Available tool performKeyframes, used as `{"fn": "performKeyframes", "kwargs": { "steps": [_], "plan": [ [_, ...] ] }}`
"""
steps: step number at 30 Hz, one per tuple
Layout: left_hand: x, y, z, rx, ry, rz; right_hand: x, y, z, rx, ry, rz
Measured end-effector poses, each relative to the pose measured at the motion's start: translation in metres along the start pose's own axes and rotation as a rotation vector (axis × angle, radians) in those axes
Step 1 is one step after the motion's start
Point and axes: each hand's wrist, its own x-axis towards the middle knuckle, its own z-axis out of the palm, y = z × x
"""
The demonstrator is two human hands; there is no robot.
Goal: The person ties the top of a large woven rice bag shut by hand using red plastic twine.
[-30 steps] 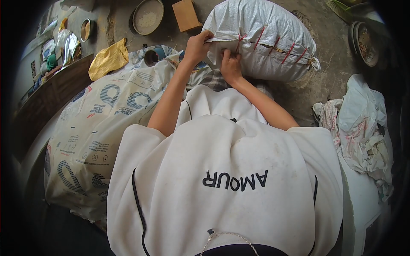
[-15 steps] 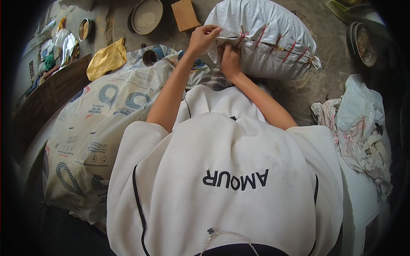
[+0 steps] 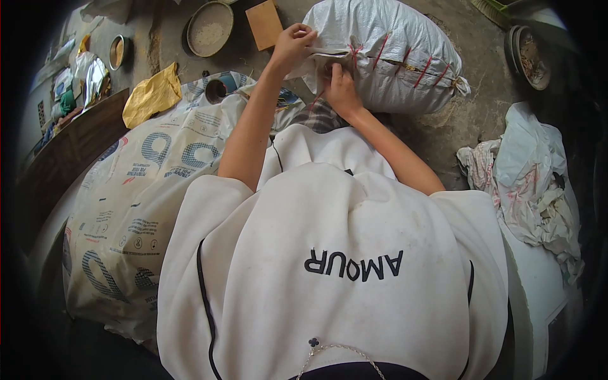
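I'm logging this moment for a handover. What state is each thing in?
white sack, lying on its side, seam laced with red string, gaping at the hands' end.
left hand, pinching the sack's edge.
right hand, pressed to the seam; grip hidden.
round pan, holds pale grain.
yellow bag, crumpled.
printed sack, lying on its side.
cloth heap, rumpled.

Views: one, worn on my head.
Facing: forward and steeply down, over my shirt [image 3: 329,253] to the floor [image 3: 462,130].
Nearness: my shirt fills the lower frame; my left hand [image 3: 292,45], right hand [image 3: 342,88] and the sack [image 3: 396,41] sit at arm's reach near the top edge.
Lens: wide fisheye, corners dark, straight edges bent.
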Motion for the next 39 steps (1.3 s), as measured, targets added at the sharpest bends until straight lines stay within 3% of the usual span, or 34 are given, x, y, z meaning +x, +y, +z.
{"fn": "performKeyframes", "kwargs": {
  "steps": [4,6,7,9,10,12,13,15,16,18,20,22,26,29,31,32,34,39],
  "plan": [
    [0.002,0.0,-0.009,-0.127,0.139,0.13,-0.012,-0.025,-0.032,-0.096,-0.016,-0.226],
    [0.003,0.011,-0.007,-0.115,0.163,0.181,-0.009,-0.038,-0.056,-0.423,-0.088,-0.393],
    [0.004,0.015,-0.006,-0.096,0.184,0.227,-0.002,-0.039,-0.069,-0.426,-0.093,-0.401],
    [0.012,0.022,-0.007,-0.026,0.197,0.261,0.018,-0.04,-0.095,0.031,-0.341,-0.145],
    [0.014,0.027,-0.007,0.051,0.201,0.29,0.032,-0.042,-0.106,0.026,-0.351,-0.15],
    [0.008,0.039,-0.001,0.095,0.193,0.329,0.062,-0.044,-0.12,0.15,-0.249,0.105],
    [0.006,0.041,0.001,0.148,0.173,0.367,0.078,-0.039,-0.116,0.145,-0.256,0.101],
    [0.004,0.041,0.004,0.147,0.179,0.391,0.109,-0.026,-0.108,0.041,-0.18,-0.248],
    [0.006,0.04,0.005,0.153,0.181,0.418,0.12,-0.026,-0.102,0.036,-0.183,-0.252],
    [0.011,0.035,0.004,0.18,0.234,0.471,0.14,-0.027,-0.085,0.024,-0.475,-0.221],
    [0.014,0.026,0.001,0.209,0.292,0.519,0.152,-0.024,-0.077,0.064,-0.498,-0.23],
    [0.012,0.023,-0.003,0.056,0.293,0.401,0.154,-0.024,-0.069,0.104,-0.526,-0.24],
    [0.011,0.014,0.001,0.161,0.369,0.399,0.146,-0.024,-0.047,0.255,-0.408,-0.081],
    [0.009,-0.01,0.008,-0.041,0.38,0.428,0.145,-0.016,-0.03,0.214,-0.289,-0.058],
    [-0.018,-0.011,0.009,0.285,0.223,0.164,0.146,-0.013,-0.021,0.128,-0.198,-0.045],
    [-0.026,-0.012,0.009,0.287,0.226,0.164,0.15,-0.011,-0.018,0.13,-0.199,-0.047],
    [-0.045,-0.02,0.015,0.434,0.174,0.265,0.153,-0.006,-0.014,0.459,-0.247,0.189],
    [-0.043,-0.031,0.018,0.471,0.267,0.419,0.164,0.005,0.0,0.439,-0.179,0.206]
  ]
}}
